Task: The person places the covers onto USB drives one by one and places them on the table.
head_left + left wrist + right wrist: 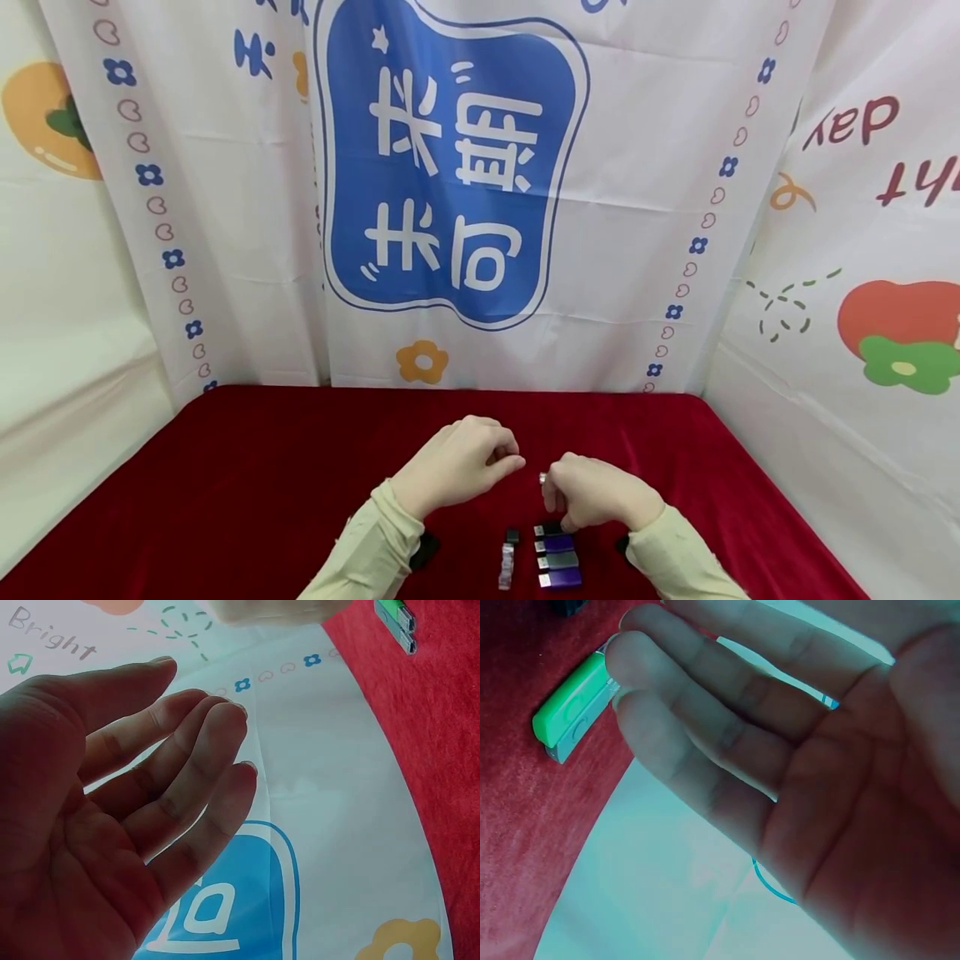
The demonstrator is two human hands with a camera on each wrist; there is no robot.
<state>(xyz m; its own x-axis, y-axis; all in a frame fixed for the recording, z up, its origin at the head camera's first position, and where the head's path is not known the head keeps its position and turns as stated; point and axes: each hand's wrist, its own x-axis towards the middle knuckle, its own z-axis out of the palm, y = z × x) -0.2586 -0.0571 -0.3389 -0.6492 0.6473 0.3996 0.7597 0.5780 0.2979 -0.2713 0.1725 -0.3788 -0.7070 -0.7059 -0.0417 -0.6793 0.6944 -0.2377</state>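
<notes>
In the head view my left hand [461,462] is held above the red cloth, fingers loosely bent; its palm [82,847] is bare in the left wrist view. My right hand [596,492] is lowered beside a row of USB sticks, fingers pointing down, nothing visibly held. A green USB stick [574,701] and a grey-blue USB stick [589,724] lie side by side by its fingertips; whether it touches them I cannot tell. Nearer me lie a black USB stick [550,529], two purple ones and a grey USB stick [558,560], metal plugs leftward.
Left of the row, several small clear pieces [507,568] lie in a line, with a small black piece [513,535] at their far end. Red cloth [225,483] covers the table. Printed white curtains [637,208] stand at the back and both sides.
</notes>
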